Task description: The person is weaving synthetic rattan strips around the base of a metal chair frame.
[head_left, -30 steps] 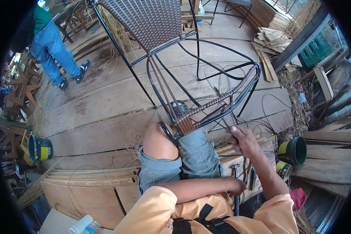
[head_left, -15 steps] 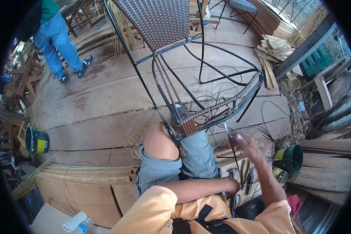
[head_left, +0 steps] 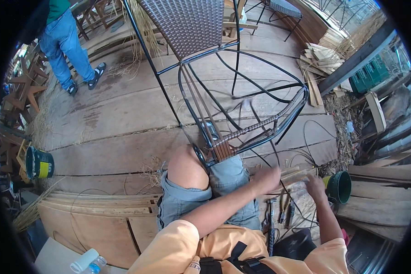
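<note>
A black metal chair frame (head_left: 247, 80) with a brown woven back (head_left: 187, 27) leans against my legs. Brown strips run along one side of its seat opening, and wrapping (head_left: 221, 148) covers the corner at my knee. Right of my knees, my left hand (head_left: 267, 179) is closed on a long dark weaving strand (head_left: 285, 186), which trails from the seat rim past my fist. My right hand (head_left: 316, 187) is lowered over the low wooden board near the green bucket; its fingers are blurred. A hammer (head_left: 270, 223) and pliers (head_left: 284, 206) lie below my hands.
Loose strands curl over the plank floor (head_left: 118, 114). A green bucket (head_left: 339, 187) stands at the right, another dark bucket (head_left: 39, 163) at the left. Someone in jeans (head_left: 66, 43) stands at the far left. Wood offcuts (head_left: 322, 57) are piled behind a post (head_left: 356, 57).
My left hand has moved from beside the tools up and forward, taking the strand along. My right hand has dropped back from near the seat rim toward the green bucket.
</note>
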A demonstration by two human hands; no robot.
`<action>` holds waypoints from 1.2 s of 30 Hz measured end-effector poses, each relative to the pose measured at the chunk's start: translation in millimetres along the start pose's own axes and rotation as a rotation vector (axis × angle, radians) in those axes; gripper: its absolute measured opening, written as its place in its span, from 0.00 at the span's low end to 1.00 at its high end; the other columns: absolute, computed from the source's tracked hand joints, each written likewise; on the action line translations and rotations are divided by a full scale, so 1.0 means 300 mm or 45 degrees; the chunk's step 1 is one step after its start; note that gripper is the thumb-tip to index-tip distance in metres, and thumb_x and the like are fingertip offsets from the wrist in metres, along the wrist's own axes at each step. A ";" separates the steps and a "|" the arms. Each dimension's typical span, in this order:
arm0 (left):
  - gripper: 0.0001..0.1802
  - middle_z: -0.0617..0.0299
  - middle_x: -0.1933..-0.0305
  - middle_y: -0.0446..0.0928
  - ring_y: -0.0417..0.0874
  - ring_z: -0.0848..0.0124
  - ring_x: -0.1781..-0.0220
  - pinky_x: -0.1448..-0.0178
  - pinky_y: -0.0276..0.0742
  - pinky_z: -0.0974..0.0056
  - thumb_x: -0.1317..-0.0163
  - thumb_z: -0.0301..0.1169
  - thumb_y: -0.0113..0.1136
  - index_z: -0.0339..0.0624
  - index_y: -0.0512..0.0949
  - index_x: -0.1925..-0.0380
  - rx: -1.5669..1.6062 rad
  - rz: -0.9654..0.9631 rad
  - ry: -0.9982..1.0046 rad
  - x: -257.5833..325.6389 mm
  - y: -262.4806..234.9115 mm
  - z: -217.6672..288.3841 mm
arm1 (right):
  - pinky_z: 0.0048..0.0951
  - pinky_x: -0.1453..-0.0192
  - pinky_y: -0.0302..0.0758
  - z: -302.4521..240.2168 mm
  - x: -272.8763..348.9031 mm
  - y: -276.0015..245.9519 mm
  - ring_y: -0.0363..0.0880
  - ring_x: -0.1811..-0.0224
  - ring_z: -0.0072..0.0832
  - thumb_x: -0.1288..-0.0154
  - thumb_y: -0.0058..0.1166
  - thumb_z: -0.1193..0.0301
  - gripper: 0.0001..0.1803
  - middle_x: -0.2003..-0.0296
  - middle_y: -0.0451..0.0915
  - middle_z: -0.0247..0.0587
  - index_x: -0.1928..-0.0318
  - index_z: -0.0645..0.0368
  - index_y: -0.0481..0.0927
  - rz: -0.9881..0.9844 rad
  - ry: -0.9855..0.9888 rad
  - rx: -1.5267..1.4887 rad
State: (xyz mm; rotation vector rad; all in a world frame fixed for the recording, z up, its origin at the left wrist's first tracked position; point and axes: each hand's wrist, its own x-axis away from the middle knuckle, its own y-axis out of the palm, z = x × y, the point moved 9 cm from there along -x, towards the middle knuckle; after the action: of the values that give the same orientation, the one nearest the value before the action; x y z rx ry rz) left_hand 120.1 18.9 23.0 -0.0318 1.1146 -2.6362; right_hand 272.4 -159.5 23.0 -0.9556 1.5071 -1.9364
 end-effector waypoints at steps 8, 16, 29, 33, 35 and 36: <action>0.14 0.44 0.66 0.79 0.81 0.56 0.63 0.60 0.75 0.55 0.49 0.28 0.52 0.33 0.76 0.62 0.173 -0.943 0.197 0.207 0.324 0.066 | 0.24 0.84 0.60 -0.629 -0.181 -0.179 0.62 0.85 0.17 0.33 0.43 0.60 0.17 0.85 0.65 0.29 0.66 0.61 0.76 -0.403 0.188 -1.855; 0.14 0.65 0.68 0.70 0.68 0.82 0.82 0.81 0.66 0.76 0.36 0.40 0.51 0.41 0.68 0.61 1.935 0.149 -0.444 -0.079 -0.173 -0.098 | 0.40 0.54 0.75 0.432 0.409 0.407 0.79 0.55 0.37 0.46 0.51 0.67 0.14 0.60 0.81 0.44 0.59 0.57 0.80 -0.893 0.656 0.167; 0.12 0.43 0.68 0.79 0.81 0.54 0.62 0.58 0.76 0.54 0.50 0.31 0.53 0.32 0.79 0.72 0.027 -0.919 0.221 0.180 0.171 0.051 | 0.29 0.79 0.63 -0.634 -0.228 -0.204 0.68 0.79 0.18 0.35 0.49 0.62 0.13 0.82 0.67 0.26 0.67 0.61 0.76 -0.234 0.224 -1.824; 0.26 0.46 0.67 0.78 0.80 0.55 0.66 0.59 0.75 0.55 0.47 0.45 0.57 0.35 0.70 0.56 0.438 0.050 -0.292 0.013 -0.021 -0.131 | 0.35 0.76 0.66 -0.258 -0.182 0.023 0.70 0.82 0.39 0.36 0.46 0.62 0.16 0.85 0.69 0.44 0.73 0.61 0.76 -0.032 -0.122 -0.908; 0.26 0.51 0.73 0.75 0.78 0.55 0.72 0.62 0.75 0.57 0.45 0.44 0.57 0.37 0.66 0.55 0.782 0.389 -0.326 -0.020 -0.100 -0.207 | 0.36 0.74 0.68 -0.301 -0.225 0.025 0.71 0.81 0.40 0.36 0.45 0.61 0.17 0.83 0.72 0.46 0.73 0.62 0.77 -0.169 -0.136 -0.775; 0.23 0.55 0.68 0.75 0.75 0.65 0.77 0.71 0.72 0.63 0.41 0.43 0.54 0.37 0.65 0.55 1.001 0.311 -0.287 -0.040 -0.107 -0.218 | 0.37 0.72 0.69 -0.331 -0.231 0.041 0.72 0.80 0.42 0.36 0.44 0.60 0.19 0.81 0.74 0.49 0.74 0.62 0.78 -0.299 -0.139 -0.643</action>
State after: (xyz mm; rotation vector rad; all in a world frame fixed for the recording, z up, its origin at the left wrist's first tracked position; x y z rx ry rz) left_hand 115.4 89.2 0.8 -0.0291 -0.0279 -2.5716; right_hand 238.3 -50.2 -18.1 -1.4840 1.9341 -1.6406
